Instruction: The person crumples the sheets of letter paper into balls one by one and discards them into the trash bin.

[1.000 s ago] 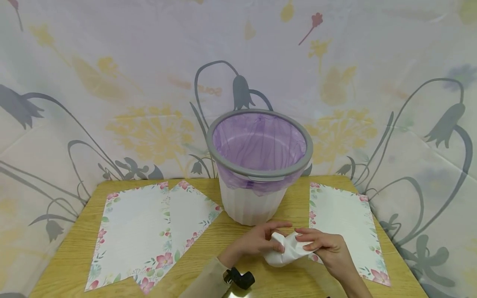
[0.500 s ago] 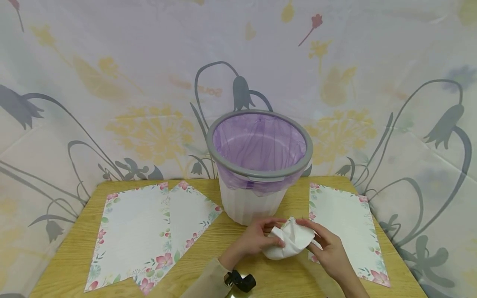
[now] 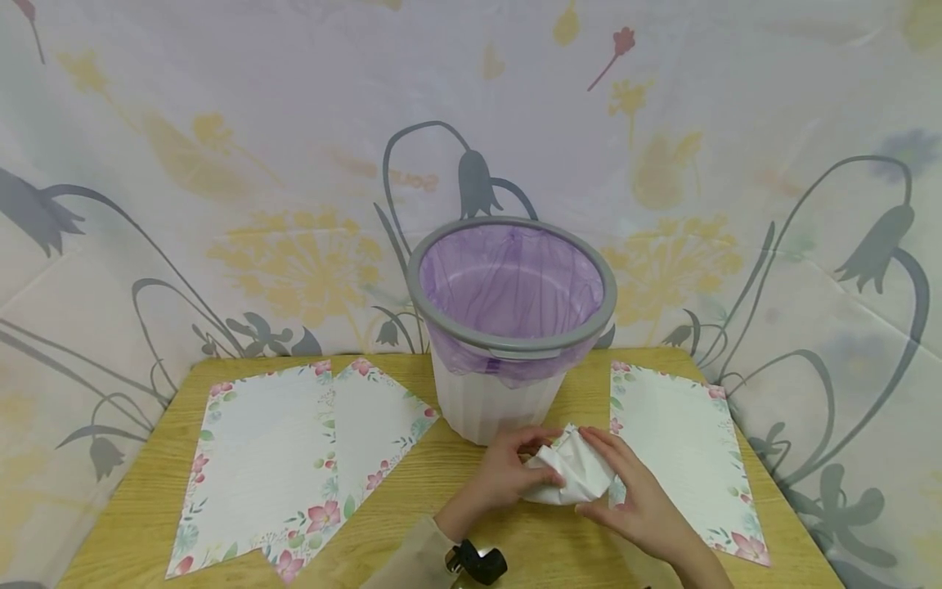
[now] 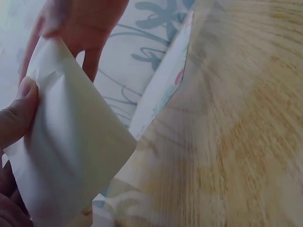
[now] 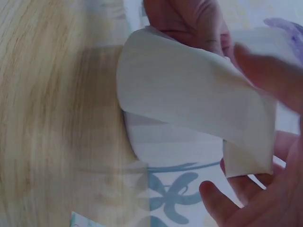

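A crumpled, partly folded sheet of white paper point(image 3: 584, 473) is held between both hands just in front of the bin. My left hand point(image 3: 502, 473) grips its left side, the thumb point(image 4: 18, 113) lying over the near face and the other fingers behind. At the right side, my right hand point(image 3: 643, 503) curves round the paper, fingers at the upper edge and thumb lower down. In the right wrist view the paper point(image 5: 189, 80) bends over in a loose fold, and some right fingers reach behind it. The paper hides part of the left hand's fingers.
A white bin point(image 3: 489, 401) with a grey rim and a purple liner bag point(image 3: 508, 286) stands at the table's back. Flower-bordered sheets lie left point(image 3: 257, 458), partly overlapping, and one lies right point(image 3: 677, 442). A patterned cloth point(image 3: 294, 164) hangs behind the wooden table point(image 3: 397, 499).
The paper has been turned and bunched more compactly, rising slightly toward the bin. My right hand has shifted its hold, its fingers moving to the upper edge and its thumb coming out below.
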`<act>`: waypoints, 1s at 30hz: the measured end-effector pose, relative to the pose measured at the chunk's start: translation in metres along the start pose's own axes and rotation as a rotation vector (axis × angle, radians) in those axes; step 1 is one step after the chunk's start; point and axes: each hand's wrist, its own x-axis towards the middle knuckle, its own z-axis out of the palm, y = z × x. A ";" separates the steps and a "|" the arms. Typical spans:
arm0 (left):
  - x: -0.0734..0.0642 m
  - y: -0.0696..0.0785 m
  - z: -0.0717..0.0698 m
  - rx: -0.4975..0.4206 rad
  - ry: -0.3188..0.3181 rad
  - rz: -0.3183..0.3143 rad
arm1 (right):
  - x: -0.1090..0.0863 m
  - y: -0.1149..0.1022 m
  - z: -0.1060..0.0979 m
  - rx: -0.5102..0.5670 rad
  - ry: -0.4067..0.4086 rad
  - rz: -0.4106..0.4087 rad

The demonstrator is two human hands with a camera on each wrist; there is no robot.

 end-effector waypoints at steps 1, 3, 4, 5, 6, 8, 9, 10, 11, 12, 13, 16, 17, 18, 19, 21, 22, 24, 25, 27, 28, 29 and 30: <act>0.000 0.000 0.000 0.009 0.006 0.014 | 0.000 0.001 0.001 -0.013 0.015 0.010; -0.001 -0.001 0.000 0.016 0.022 0.046 | 0.000 0.002 0.004 -0.013 0.044 0.035; -0.001 -0.001 0.000 0.021 0.028 0.057 | 0.000 0.003 0.006 -0.002 0.058 0.046; -0.001 -0.001 0.000 0.028 0.035 0.066 | 0.000 0.003 0.007 0.014 0.072 0.054; -0.002 0.000 0.000 0.025 0.041 0.079 | 0.000 0.003 0.008 0.037 0.083 0.058; -0.001 -0.004 0.000 0.019 0.047 0.095 | -0.002 0.004 0.009 0.091 0.099 0.078; -0.001 -0.003 0.000 0.025 0.050 0.098 | -0.002 0.004 0.009 0.109 0.105 0.089; -0.001 -0.003 0.000 0.033 0.051 0.106 | -0.003 0.004 0.009 0.122 0.108 0.100; -0.001 -0.003 0.000 0.043 0.055 0.121 | -0.003 0.005 0.009 0.130 0.110 0.110; -0.001 -0.004 0.000 0.051 0.058 0.135 | -0.004 0.005 0.009 0.136 0.109 0.118; 0.000 -0.004 0.000 0.065 0.064 0.152 | -0.004 0.005 0.009 0.138 0.107 0.131; 0.000 -0.006 -0.001 0.101 0.070 0.208 | -0.004 0.006 0.008 0.150 0.096 0.142; 0.000 -0.006 -0.001 0.103 0.068 0.219 | -0.004 0.007 0.007 0.154 0.092 0.140; 0.000 -0.006 -0.001 0.094 0.061 0.223 | -0.004 0.007 0.007 0.164 0.088 0.140; 0.000 -0.006 -0.001 0.078 0.051 0.227 | -0.004 0.007 0.007 0.173 0.084 0.136; -0.001 -0.007 -0.001 0.033 0.026 0.216 | -0.004 0.006 0.006 0.195 0.077 0.119; -0.001 -0.007 -0.001 0.011 0.016 0.209 | -0.004 0.006 0.006 0.205 0.073 0.111; -0.001 -0.007 -0.001 -0.034 0.000 0.190 | -0.003 0.006 0.006 0.233 0.064 0.092; -0.001 -0.007 0.000 -0.046 -0.006 0.180 | -0.003 0.005 0.006 0.243 0.061 0.083; -0.001 -0.007 0.000 -0.052 -0.009 0.166 | -0.002 0.005 0.005 0.279 0.055 0.076; -0.001 -0.008 0.000 -0.050 -0.008 0.163 | -0.002 0.004 0.006 0.296 0.049 0.077; -0.001 -0.008 0.000 -0.048 -0.006 0.160 | -0.001 0.004 0.006 0.314 0.041 0.078; -0.001 -0.008 0.000 -0.044 0.000 0.165 | -0.001 0.005 0.006 0.331 0.032 0.082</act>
